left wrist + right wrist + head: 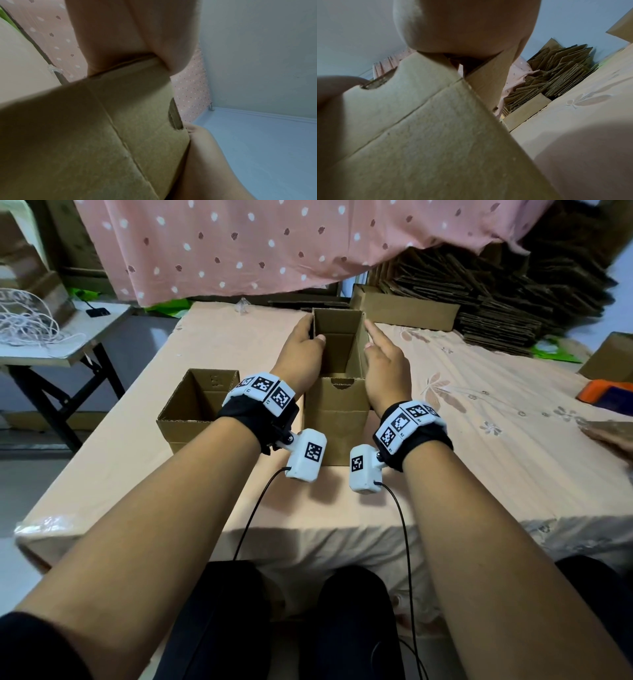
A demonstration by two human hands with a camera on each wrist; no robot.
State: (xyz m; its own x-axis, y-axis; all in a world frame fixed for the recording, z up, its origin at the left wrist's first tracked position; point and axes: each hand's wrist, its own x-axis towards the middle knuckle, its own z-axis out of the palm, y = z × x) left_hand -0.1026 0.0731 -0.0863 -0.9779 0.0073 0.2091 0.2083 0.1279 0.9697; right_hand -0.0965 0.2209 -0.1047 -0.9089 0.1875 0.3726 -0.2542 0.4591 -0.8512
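- Clamped the left grip [301, 350] on the left wall of the open cardboard box [337, 412], thumb hooked over the rim to the inside, fingers outside.
- Laid the right grip [385, 368] flat against the right wall, fingers straight, holding nothing, only pressing.
- Stood upright on the table [479, 446], just ahead of both wrists, with nothing visible inside.
- Showed a half-moon notch [342, 381] in the near wall, with the side panels rising above it.
- Looked light and hollow, being thin corrugated board. Judged easy to lift with one grip, yet quick to tip because it was tall and narrow.
- Seemed stiff along the creases but softer across the panels, and likely to bow or dent under a hard squeeze in mid-wall.
- Appeared matte and dry, so unlikely to slip.
- Best taken, as a judgement, low on the body or near the corners, with one grip on each opposite wall. Avoided relying on the upper panels, which would probably fold at their score lines.
- Left alongside a second open box [197, 409] just to the left, a shallow box [404, 309] beyond, and a stack of flattened cardboard [496, 292] at the back.
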